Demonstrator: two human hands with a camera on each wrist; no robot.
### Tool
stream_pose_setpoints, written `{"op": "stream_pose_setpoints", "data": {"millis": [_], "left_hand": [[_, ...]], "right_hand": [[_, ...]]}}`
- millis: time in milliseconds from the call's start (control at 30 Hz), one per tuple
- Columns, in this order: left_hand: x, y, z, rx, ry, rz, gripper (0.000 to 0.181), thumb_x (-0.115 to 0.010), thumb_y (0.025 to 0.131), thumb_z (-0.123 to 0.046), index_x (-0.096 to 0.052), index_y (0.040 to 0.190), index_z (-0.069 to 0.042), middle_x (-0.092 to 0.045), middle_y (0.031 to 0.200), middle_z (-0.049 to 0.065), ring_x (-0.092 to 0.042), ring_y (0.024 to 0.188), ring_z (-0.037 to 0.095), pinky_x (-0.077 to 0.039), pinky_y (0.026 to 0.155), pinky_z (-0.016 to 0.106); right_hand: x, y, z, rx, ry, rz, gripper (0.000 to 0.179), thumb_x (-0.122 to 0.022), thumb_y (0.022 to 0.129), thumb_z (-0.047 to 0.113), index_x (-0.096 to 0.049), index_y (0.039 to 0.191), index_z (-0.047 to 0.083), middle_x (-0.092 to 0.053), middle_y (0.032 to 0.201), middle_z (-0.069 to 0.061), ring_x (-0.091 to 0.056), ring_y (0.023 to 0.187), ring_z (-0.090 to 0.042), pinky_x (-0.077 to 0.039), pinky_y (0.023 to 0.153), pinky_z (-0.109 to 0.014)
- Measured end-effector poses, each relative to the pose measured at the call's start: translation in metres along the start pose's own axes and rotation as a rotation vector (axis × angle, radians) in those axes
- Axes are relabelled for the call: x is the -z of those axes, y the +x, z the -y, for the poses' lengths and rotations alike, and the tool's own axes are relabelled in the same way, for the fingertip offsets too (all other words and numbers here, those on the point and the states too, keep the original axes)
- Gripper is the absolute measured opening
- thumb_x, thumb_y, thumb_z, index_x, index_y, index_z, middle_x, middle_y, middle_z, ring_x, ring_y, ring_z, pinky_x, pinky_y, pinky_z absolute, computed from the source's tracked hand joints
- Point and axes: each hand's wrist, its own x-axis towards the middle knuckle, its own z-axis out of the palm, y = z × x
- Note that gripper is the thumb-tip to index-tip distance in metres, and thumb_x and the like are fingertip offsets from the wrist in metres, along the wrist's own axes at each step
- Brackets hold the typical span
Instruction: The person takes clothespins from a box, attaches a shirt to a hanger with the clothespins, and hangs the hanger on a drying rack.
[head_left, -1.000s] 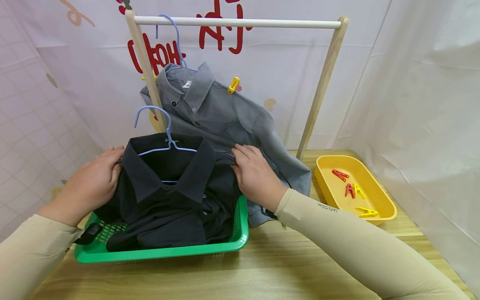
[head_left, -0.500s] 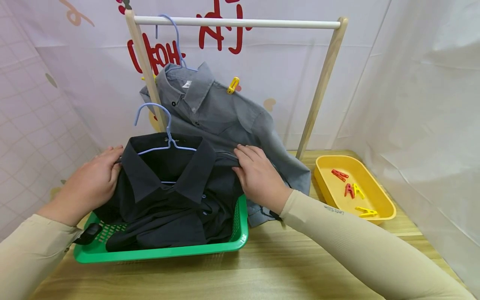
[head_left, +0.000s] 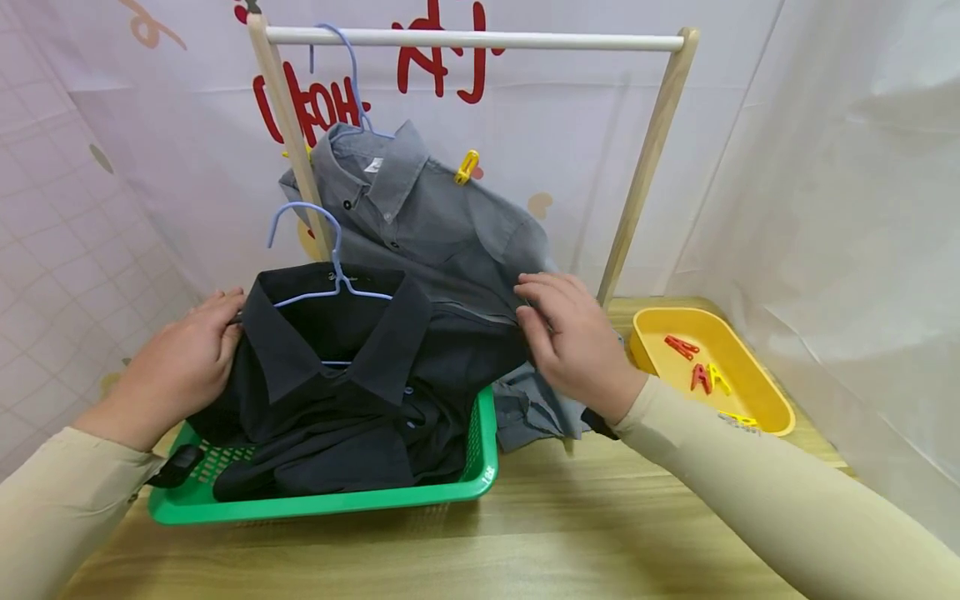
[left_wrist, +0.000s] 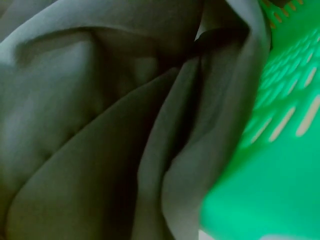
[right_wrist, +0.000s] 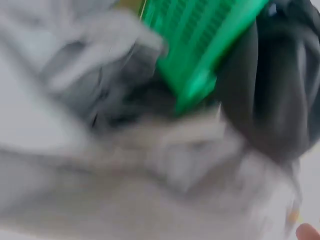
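Observation:
A black collared shirt (head_left: pixel 337 417) on a light-blue hanger (head_left: pixel 337 250) lies over the green basket (head_left: pixel 322 507), collar up and hook upright. My left hand (head_left: pixel 183 358) grips the shirt's left shoulder in the head view; the left wrist view shows its dark folds (left_wrist: pixel 90 125) against the basket wall (left_wrist: pixel 265 170). My right hand (head_left: pixel 577 342) is just off the shirt's right shoulder end, thumb and fingers parted, with no cloth visible between them. Its fingertip (right_wrist: pixel 307 232) barely enters the blurred right wrist view.
Behind, a grey shirt (head_left: pixel 442 208) hangs from the rack's white bar (head_left: pixel 480 38), a yellow clothespin (head_left: pixel 467 167) on its shoulder. The rack's right wooden leg (head_left: pixel 648 167) stands behind my right hand. A yellow tray (head_left: pixel 652 333) at right holds several red and yellow clothespins.
My right hand has moved right, away from the collar, and its thumb and fingers have parted. The black shirt's right shoulder now spreads farther right. My left hand stays put.

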Motion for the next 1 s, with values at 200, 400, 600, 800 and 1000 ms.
{"op": "stream_pose_setpoints", "data": {"millis": [200, 400, 600, 800, 1000], "left_hand": [[0.003, -0.002, -0.001, 0.006, -0.002, -0.015, 0.055, -0.026, 0.116, -0.022, -0.024, 0.164, 0.005, -0.027, 0.167, 0.035, -0.022, 0.156, 0.055, -0.023, 0.122, 0.071], [0.004, -0.003, 0.001, 0.017, -0.008, -0.013, 0.057, -0.023, 0.116, -0.025, -0.024, 0.165, 0.005, -0.025, 0.169, 0.033, -0.019, 0.158, 0.053, -0.021, 0.123, 0.071], [0.003, -0.005, 0.003, 0.025, -0.012, -0.004, 0.058, -0.022, 0.116, -0.026, -0.022, 0.166, 0.002, -0.021, 0.17, 0.032, -0.016, 0.159, 0.053, -0.018, 0.124, 0.071], [0.002, -0.006, 0.002, 0.022, -0.021, -0.016, 0.057, -0.023, 0.116, -0.025, -0.023, 0.165, 0.003, -0.021, 0.17, 0.032, -0.017, 0.158, 0.053, -0.018, 0.124, 0.071], [0.001, -0.005, 0.001, 0.017, -0.024, -0.022, 0.057, -0.023, 0.115, -0.025, -0.024, 0.165, 0.003, -0.022, 0.17, 0.033, -0.017, 0.158, 0.053, -0.018, 0.125, 0.07]], "right_hand": [[0.051, -0.001, -0.04, -0.142, -0.008, -0.162, 0.018, -0.059, 0.103, 0.006, -0.071, 0.104, -0.007, -0.074, 0.104, -0.025, -0.062, 0.096, -0.041, -0.047, 0.091, -0.048], [0.086, -0.011, -0.099, -0.575, -0.183, 0.279, 0.037, -0.052, 0.108, 0.023, -0.067, 0.123, -0.007, -0.069, 0.123, -0.032, -0.064, 0.104, -0.048, -0.051, 0.093, -0.06], [0.09, -0.036, -0.154, -0.634, -0.371, 0.725, 0.043, -0.06, 0.104, 0.023, -0.064, 0.122, -0.015, -0.069, 0.121, -0.036, -0.067, 0.109, -0.055, -0.053, 0.097, -0.064], [0.089, -0.061, -0.185, -0.611, -0.436, 0.908, 0.036, -0.065, 0.099, 0.025, -0.061, 0.067, 0.007, -0.063, 0.073, -0.01, -0.062, 0.067, -0.028, -0.056, 0.072, -0.049], [0.084, -0.079, -0.206, -0.617, -0.432, 1.051, 0.036, -0.068, 0.095, 0.024, -0.068, 0.061, 0.011, -0.067, 0.065, -0.002, -0.063, 0.066, -0.021, -0.056, 0.076, -0.046]]}}
